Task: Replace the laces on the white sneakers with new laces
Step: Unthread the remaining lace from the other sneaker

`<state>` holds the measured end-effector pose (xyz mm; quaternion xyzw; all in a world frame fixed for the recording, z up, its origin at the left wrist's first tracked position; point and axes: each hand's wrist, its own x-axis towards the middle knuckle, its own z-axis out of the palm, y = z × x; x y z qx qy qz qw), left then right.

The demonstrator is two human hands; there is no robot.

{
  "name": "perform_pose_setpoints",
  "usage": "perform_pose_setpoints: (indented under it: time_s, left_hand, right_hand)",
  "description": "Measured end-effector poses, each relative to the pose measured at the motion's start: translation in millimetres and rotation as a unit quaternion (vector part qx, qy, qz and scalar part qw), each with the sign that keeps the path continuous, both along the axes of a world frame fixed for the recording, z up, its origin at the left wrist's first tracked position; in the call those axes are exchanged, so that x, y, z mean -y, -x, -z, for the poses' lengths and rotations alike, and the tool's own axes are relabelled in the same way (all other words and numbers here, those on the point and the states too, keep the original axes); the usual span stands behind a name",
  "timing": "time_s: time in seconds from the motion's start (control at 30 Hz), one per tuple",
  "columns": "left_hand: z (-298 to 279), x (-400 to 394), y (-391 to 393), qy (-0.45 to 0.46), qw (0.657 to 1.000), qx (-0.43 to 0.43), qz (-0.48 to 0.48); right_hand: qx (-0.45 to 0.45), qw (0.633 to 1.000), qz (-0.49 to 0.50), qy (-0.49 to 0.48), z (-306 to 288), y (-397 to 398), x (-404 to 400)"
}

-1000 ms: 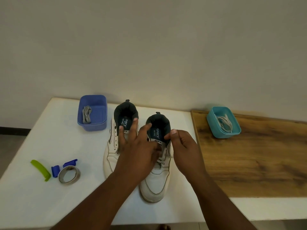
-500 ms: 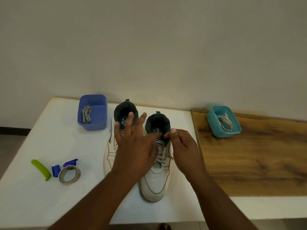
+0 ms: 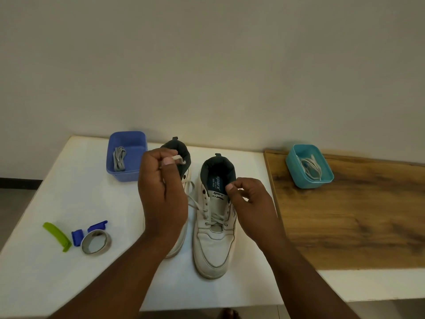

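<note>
Unlacing is the step in hand: the left hand (image 3: 162,192) pinches the free end of the old lace (image 3: 200,209) and holds it raised over the left sneaker (image 3: 181,240), while the right hand (image 3: 249,203) pinches at the right sneaker (image 3: 215,245) by its tongue. Both sneakers stand side by side on the white worktop (image 3: 69,203). Next, probably, the lace must be drawn from the remaining lower eyelets.
</note>
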<state>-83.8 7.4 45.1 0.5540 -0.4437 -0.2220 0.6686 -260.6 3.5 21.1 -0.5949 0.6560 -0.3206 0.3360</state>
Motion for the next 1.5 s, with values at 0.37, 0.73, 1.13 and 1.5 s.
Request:
perform_pose_setpoints:
  time_s: [0.37, 0.73, 1.13, 1.5]
  left_hand:
    - [-6, 6, -14, -0.005, 0.994, -0.052, -0.097]
    - [4, 4, -14, -0.068, 0.977, 0.202, -0.017]
    - [27, -2, 3, -0.226, 0.846, 0.471, 0.101]
    - [30, -1, 0, -0.226, 0.853, 0.458, 0.105]
  right_hand:
    - [-0.177, 0.98, -0.08, 0.031, -9, -7, -6]
    - [-0.291, 0.94, -0.177, 0.03, -5, -12, -10]
    - [-0.265, 0.961, -0.003, 0.083, -9, 1, -10]
    - [-0.254, 0.96, 0.003, 0.117, -7, 4, -6]
